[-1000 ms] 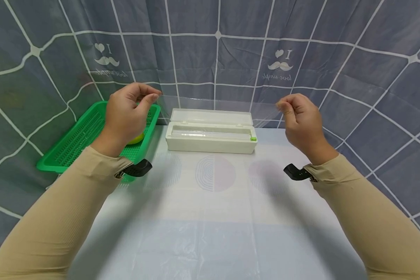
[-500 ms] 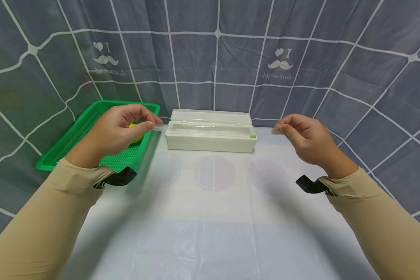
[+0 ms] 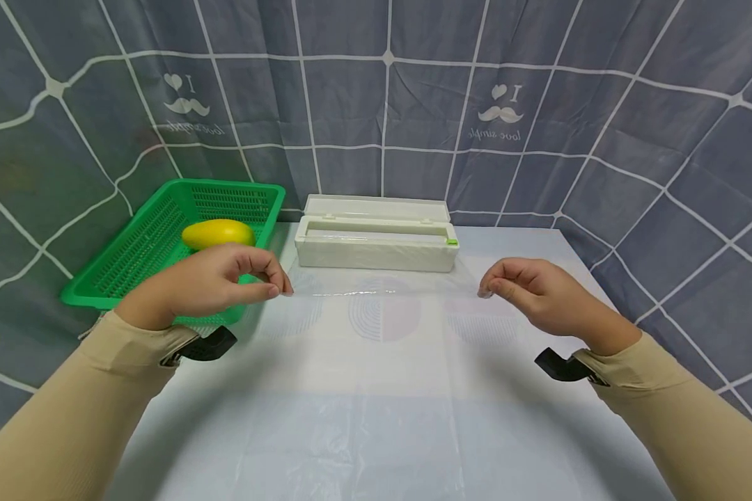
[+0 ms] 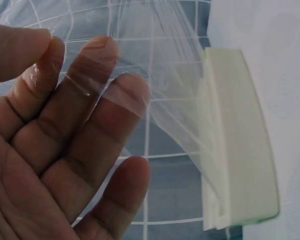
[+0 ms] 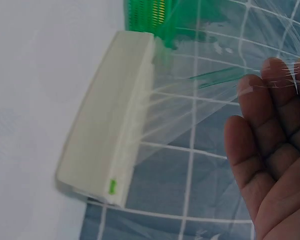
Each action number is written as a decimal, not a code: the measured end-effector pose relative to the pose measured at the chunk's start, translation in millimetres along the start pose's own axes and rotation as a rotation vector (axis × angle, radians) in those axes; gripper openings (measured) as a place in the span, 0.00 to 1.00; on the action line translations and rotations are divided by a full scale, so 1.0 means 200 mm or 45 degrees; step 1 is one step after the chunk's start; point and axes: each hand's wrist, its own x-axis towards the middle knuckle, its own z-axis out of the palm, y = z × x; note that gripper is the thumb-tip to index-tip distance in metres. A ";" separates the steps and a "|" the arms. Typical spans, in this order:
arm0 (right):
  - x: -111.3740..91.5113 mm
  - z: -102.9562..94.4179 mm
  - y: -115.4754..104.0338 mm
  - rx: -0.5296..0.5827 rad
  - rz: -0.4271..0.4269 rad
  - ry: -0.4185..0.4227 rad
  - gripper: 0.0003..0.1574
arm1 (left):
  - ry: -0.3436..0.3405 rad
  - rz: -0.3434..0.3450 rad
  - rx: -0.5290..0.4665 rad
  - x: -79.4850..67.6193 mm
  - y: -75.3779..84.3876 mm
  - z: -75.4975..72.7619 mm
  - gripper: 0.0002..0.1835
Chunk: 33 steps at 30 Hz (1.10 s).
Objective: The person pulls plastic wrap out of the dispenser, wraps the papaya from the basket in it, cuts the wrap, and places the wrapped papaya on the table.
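The film is pinched at its free edge by the left hand and the right hand, stretched from the box above the table. If pulled unevenly, it could be creased or torn; if too hard, the box could be dragged.

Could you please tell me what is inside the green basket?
A yellow, elongated item lies in the green basket. The left hand hides part of the basket's near side, so anything behind it there cannot be seen.
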 end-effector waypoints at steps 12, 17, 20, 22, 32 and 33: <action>-0.09 0.19 0.11 -0.064 0.097 -0.329 0.08 | -0.194 -0.105 0.057 -0.04 -0.12 0.19 0.06; -0.11 0.28 0.16 -0.091 0.101 -0.409 0.06 | -0.221 -0.132 0.116 -0.03 -0.20 0.29 0.05; -0.12 0.34 0.20 -0.117 0.070 -0.428 0.05 | -0.216 -0.132 0.137 -0.03 -0.24 0.35 0.06; -0.13 0.38 0.22 -0.144 0.039 -0.436 0.06 | -0.210 -0.116 0.144 -0.04 -0.27 0.39 0.07; -0.14 0.50 0.28 -0.330 -0.139 -0.483 0.09 | -0.211 -0.048 0.205 -0.03 -0.35 0.50 0.09; -0.14 0.51 0.28 -0.336 -0.145 -0.477 0.09 | -0.211 -0.046 0.213 -0.03 -0.36 0.51 0.09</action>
